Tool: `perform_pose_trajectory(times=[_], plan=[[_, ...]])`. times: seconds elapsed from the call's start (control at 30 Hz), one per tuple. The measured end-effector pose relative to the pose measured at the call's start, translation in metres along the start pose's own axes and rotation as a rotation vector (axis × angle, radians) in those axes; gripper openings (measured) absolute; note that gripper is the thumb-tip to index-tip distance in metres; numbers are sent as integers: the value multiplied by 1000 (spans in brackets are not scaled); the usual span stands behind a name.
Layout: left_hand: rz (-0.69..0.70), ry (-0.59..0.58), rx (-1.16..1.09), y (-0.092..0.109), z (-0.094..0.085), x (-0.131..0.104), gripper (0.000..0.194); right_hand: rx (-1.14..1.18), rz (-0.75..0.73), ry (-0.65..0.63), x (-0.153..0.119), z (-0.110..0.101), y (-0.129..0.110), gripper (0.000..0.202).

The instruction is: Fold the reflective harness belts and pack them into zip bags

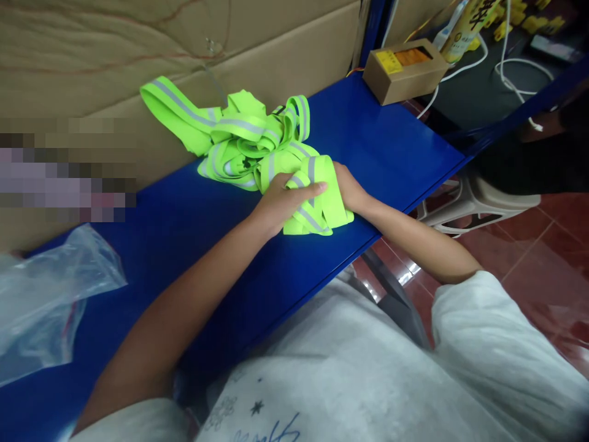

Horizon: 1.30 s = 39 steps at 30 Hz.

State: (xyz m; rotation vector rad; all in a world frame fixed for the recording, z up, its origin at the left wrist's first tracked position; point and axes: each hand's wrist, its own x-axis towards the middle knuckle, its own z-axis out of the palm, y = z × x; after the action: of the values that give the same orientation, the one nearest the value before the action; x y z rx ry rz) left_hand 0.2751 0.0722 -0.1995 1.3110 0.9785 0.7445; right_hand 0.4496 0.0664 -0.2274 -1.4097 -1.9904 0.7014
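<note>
A loose heap of neon-green reflective straps (239, 129) with grey stripes lies on the blue tabletop (184, 227). My left hand (280, 199) grips a folded part of the strap at the near end of the heap, thumb pressed on top. Behind the same folds is my right hand (345, 183), its fingers mostly hidden by the green band. Strap loops (317, 202) hang between and below the two hands, close to the table's front edge. Some small black parts show among the tangled bands.
A clear plastic bag (59, 288) lies at the left. Cardboard (276, 43) lines the back. A small brown box (402, 70) stands at the far right end, near white cables (506, 67) and a yellow can (469, 31). A plastic stool (483, 205) stands on the tiled floor.
</note>
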Motion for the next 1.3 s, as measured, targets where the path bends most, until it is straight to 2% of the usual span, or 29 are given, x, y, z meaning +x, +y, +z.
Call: perform_pose_trajectory(times=[0.1, 0.17, 0.23, 0.3, 0.37, 0.43, 0.53, 0.6, 0.63, 0.77, 0.9, 1.07, 1.13, 1.3], plan=[[-35, 12, 25, -2, -1, 2, 54, 175, 122, 108, 10, -2, 7, 71], [-11, 7, 97, -4, -2, 5, 52, 157, 216, 150, 7, -4, 4, 82], [8, 4, 126, -5, -2, 7, 48, 92, 201, 193, -5, -6, -5, 83], [7, 1, 132, -5, -2, 9, 44, 27, 101, 229, -23, -6, -17, 76], [0, -11, 132, -4, -2, 10, 41, -21, 36, 216, -40, -4, -27, 78], [32, 18, 160, -3, -1, 12, 40, -60, 36, 154, -48, -2, -30, 85], [264, 120, 324, -3, 0, 16, 34, -107, 47, 87, -48, 0, -27, 84], [412, 135, 482, -6, 1, 17, 30, -119, 26, 80, -47, 0, -23, 82], [444, 126, 548, -8, 1, 16, 31, -116, 8, 86, -48, -1, -23, 82], [386, 121, 666, -16, 1, 5, 47, -140, -91, 128, -63, -2, -30, 78], [384, 127, 762, -16, 3, -12, 52, -229, -56, 95, -80, 4, -38, 59], [485, 182, 1120, -3, 9, -27, 17, -339, 4, 113, -83, 9, -41, 56], [499, 180, 1231, 0, 10, -31, 10, -381, -19, 149, -83, 10, -42, 55], [563, 59, 1254, -3, 8, -30, 34, -392, 7, 134, -86, 14, -44, 61]])
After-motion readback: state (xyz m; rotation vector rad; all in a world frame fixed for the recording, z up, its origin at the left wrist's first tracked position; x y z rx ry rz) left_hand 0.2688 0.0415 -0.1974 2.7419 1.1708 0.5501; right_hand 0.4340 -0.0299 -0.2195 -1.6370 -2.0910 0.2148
